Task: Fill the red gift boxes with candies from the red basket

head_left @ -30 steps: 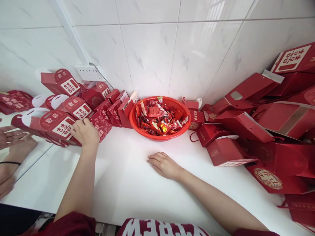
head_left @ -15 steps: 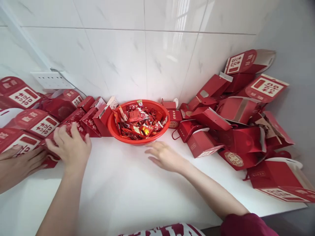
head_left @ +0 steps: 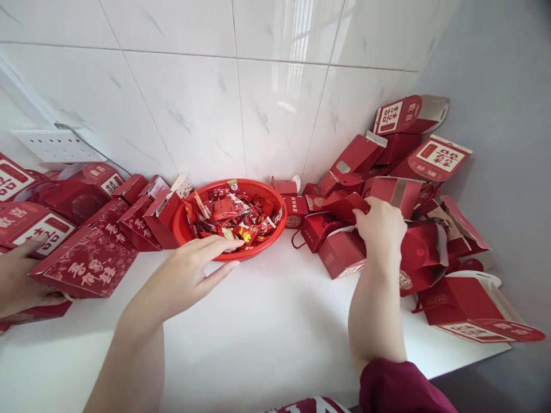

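now the right hand [head_left: 381, 226] is at a red box [head_left: 344, 203], the left hand [head_left: 185, 281] by the basket [head_left: 262, 249].
from my end i see the swap: half a second ago the right was low over the table [head_left: 258, 327] and the left was on the flowered box [head_left: 92, 264]. the left has let that go; its fingers stretch over the basket's near rim, thumb apart, holding nothing. the right's thumb is at the red box's edge, in the pile of boxes [head_left: 424, 252] right of the basket; its other fingers are partly hidden, so i cannot tell whether they pinch it. the wrapped sweets [head_left: 224, 209] lie heaped in the basket. i judge the work has shifted rightward, leaving the flowered box near another person's hand [head_left: 21, 284].
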`<state>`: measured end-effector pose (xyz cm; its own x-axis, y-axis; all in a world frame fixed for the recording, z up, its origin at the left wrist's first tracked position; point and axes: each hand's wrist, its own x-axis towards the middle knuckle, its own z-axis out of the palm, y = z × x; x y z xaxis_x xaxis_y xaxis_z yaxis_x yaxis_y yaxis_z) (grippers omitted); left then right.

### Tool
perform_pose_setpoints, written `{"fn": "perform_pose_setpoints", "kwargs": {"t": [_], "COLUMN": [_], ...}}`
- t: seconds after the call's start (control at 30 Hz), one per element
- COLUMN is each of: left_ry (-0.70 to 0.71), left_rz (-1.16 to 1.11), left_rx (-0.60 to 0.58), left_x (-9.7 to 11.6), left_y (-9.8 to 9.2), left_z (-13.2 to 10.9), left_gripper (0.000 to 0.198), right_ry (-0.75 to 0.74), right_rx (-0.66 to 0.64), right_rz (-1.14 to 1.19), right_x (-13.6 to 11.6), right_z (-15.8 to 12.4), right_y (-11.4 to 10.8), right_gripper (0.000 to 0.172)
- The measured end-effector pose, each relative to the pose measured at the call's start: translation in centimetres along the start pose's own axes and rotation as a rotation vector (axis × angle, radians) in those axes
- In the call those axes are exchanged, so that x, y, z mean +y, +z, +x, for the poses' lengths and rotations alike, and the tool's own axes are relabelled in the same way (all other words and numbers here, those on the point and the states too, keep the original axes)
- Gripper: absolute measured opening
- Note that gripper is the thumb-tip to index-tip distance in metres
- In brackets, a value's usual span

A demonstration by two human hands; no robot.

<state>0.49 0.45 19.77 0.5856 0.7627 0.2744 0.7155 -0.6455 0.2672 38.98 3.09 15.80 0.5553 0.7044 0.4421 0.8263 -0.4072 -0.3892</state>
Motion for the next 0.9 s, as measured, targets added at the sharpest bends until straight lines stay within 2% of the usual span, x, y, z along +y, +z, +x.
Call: {"fn": "perform_pose_setpoints", "kwargs": {"t": [0.07, 0.13, 0.23, 0.3, 0.37, 0.47, 0.53, 0.6, 0.67, 0.73, 0.83, 0.9], "left_ry": [0.035, 0.051, 0.019, -0.043, -0.122, -0.197, -0.218, -0.213, -0.169, -0.119, -0.085, -0.094], "left_rz": [0.006, -0.008, -0.046, -0.064, -0.083, -0.128, -0.149, -0.170, -0.206, -0.248, -0.284, -0.293], "left_rx": [-0.008, -0.025, 0.014, 0.087, 0.163, 0.276, 0.348, 0.378, 0.319, 0.144, -0.157, -0.244], "left_x": [-0.3, -0.8, -1.4, -1.6, -1.5, -1.1, -0.7, -0.3, 0.0, 0.1, -0.2, -0.6], "left_y": [0.1, 0.1, 0.1, 0.0, -0.2, -0.7, -0.9, -0.9, -0.7, -0.2, 0.8, 1.5], "left_z": [-0.4, -0.6, -0.6, -0.5, -0.5, -0.5, -0.5, -0.5, -0.4, -0.3, -0.1, 0.1], "left_gripper": [0.036, 0.035, 0.032, 0.031, 0.027, 0.022, 0.019, 0.017, 0.018, 0.027, 0.050, 0.057], "right_ry": [-0.019, -0.087, -0.289, -0.447, -0.563, -0.669, -0.774, -0.934, -1.106, -1.230, -1.266, -1.232], "right_rx": [0.093, 0.166, 0.239, 0.234, 0.102, -0.222, -0.469, -0.746, -0.994, -1.123, -1.104, -1.013], "right_rz": [0.146, 0.423, 0.861, 1.026, 1.144, 1.261, 1.254, 1.195, 1.086, 0.957, 0.848, 0.843], "right_x": [-0.4, -1.1, -2.1, -2.5, -2.7, -2.9, -3.6, -4.8, -6.4, -8.0, -9.6, -10.1], "right_z": [0.2, 0.0, -0.8, -1.5, -2.1, -2.7, -3.1, -3.6, -4.4, -5.4, -7.0, -7.7], "right_y": [0.0, -0.5, -1.8, -2.8, -3.5, -4.1, -4.2, -4.0, -3.5, -2.7, -1.7, -1.3], "right_gripper": [0.026, 0.024, 0.020, 0.018, 0.028, 0.052, 0.052, 0.041, 0.025, 0.013, 0.020, 0.021]}}
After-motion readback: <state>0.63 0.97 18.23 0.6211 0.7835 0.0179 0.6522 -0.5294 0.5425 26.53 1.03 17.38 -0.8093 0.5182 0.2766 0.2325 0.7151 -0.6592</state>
